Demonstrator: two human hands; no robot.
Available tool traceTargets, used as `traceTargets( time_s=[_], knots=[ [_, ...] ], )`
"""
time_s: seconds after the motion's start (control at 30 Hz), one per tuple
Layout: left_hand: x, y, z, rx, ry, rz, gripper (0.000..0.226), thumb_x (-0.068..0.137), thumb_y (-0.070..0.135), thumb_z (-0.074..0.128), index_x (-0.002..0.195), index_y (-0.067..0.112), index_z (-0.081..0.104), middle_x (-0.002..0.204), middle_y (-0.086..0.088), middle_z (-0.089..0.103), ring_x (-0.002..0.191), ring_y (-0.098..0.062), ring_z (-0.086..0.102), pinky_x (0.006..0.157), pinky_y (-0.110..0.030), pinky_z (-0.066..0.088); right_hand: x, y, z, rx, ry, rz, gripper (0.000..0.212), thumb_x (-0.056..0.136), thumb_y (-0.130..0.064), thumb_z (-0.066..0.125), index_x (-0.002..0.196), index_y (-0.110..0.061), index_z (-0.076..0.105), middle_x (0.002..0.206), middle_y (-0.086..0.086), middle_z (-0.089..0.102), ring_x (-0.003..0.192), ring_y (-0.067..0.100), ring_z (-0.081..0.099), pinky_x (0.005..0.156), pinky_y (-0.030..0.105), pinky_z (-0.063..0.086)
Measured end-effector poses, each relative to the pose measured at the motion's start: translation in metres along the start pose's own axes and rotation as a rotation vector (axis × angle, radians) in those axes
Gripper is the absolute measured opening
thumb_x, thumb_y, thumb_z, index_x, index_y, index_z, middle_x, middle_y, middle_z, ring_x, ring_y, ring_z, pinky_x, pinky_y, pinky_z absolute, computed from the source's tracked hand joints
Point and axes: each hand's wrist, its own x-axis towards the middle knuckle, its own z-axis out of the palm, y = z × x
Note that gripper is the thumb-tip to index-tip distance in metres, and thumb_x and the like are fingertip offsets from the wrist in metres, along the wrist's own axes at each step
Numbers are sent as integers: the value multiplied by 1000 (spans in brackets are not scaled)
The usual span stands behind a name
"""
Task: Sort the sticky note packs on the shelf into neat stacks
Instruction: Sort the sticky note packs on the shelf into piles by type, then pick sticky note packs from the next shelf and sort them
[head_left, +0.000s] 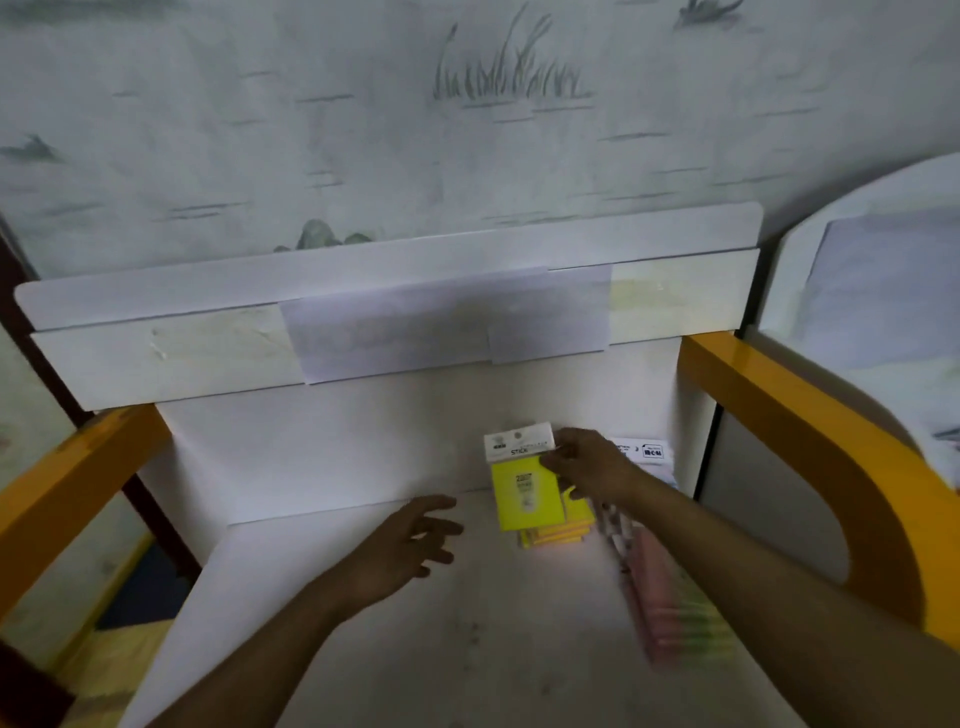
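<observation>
One yellow sticky note pack with a white card header (524, 480), pinched at its header by the right hand (584, 470).
Directly below that grip lies the yellow stack (558, 535) on the white shelf (467, 623); lower the pack flat, edges square, while the left hand (410, 540), open and holding nothing, steadies the stack's side.

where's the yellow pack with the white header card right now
In the head view it is right of centre at the back of the shelf, pinched by the right hand above the yellow stack.
</observation>
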Motion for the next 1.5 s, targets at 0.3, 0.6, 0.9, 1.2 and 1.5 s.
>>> traceTargets(
  time_s=[0.3, 0.6, 0.9, 1.2, 1.5],
  knots=[
    [-14, -20, -17, 326, 60, -49, 29, 96, 11, 50, 112, 33, 62, 112, 13, 67, 100, -3, 65, 81, -16, 51, 30, 27, -18, -401, 121, -2, 32, 93, -22, 53, 123, -15, 62, 124, 10, 66, 115, 28, 60, 92, 29, 45],
    [-13, -4, -15, 602, 90, 50, 33, 96, 13, 50, 103, 45, 55, 116, 21, 58, 101, 8, 57, 77, 3, 39, 28, 46, -22, -631, 181, -7, 50, 78, -41, 69, 124, -26, 53, 124, 3, 62, 114, 25, 60, 89, 33, 50],
    [42, 131, 2, 865, 170, 400, 29, 93, 15, 56, 114, 35, 61, 117, 17, 57, 96, 6, 59, 80, -6, 40, -10, -30, -96, -934, -40, -295, 55, 87, -47, 61, 136, -25, 49, 141, 3, 50, 130, 21, 45, 107, 39, 40],
    [98, 235, 116, 804, 29, 772, 27, 92, 14, 56, 118, 20, 63, 123, 2, 63, 103, -10, 55, 95, -26, 44, -105, -33, -222, -899, 321, -212, 46, 86, -43, 65, 127, -24, 58, 132, -1, 59, 122, 20, 53, 104, 35, 42],
    [123, 285, 222, 618, -160, 852, 24, 94, 21, 54, 115, 30, 62, 108, 17, 60, 104, -5, 54, 78, -11, 37, -173, 23, -317, -914, 411, 9, 45, 88, -39, 64, 129, -21, 57, 139, -1, 55, 129, 17, 49, 108, 29, 35]
  ],
)
